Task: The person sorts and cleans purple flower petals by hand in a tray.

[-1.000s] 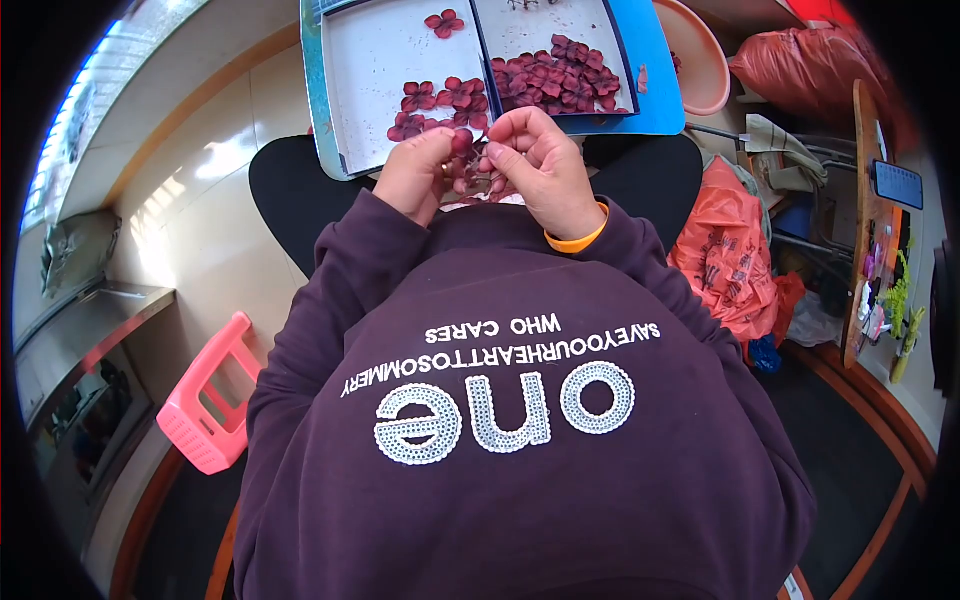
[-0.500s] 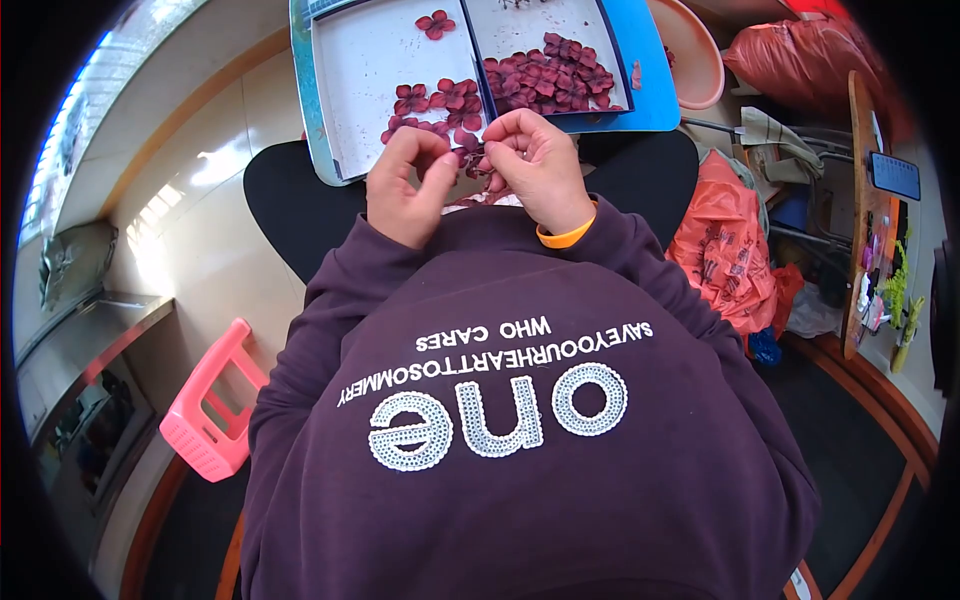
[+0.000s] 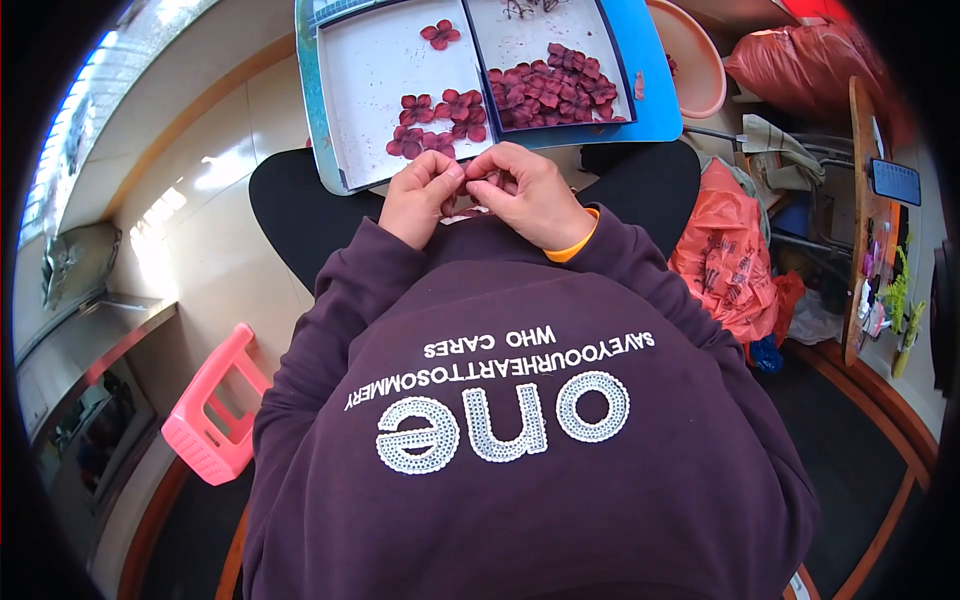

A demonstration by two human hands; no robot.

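Observation:
My left hand [image 3: 424,198] and my right hand [image 3: 530,196] meet at the fingertips just beyond the near edge of a shallow white tray [image 3: 375,60]. Both are closed in a pinch, and what lies between the fingers is mostly hidden. An orange band [image 3: 573,240] circles my right wrist. Close beyond my fingers, several dark red fabric flowers [image 3: 410,142] lie loose in the tray, with one flower [image 3: 440,35] apart farther back. The right-hand tray [image 3: 490,35] holds a heap of the same flowers [image 3: 550,92].
Both trays rest on a blue board [image 3: 655,100] over my knees. A pink basin [image 3: 695,60] stands at the right, with red plastic bags [image 3: 725,250] below it. On the left floor is a pink stool [image 3: 212,415]. A phone [image 3: 895,181] sits at far right.
My hands have drawn together and slightly lower, so the dark red flower pieces seen between them are now mostly covered. The view has shifted a little.

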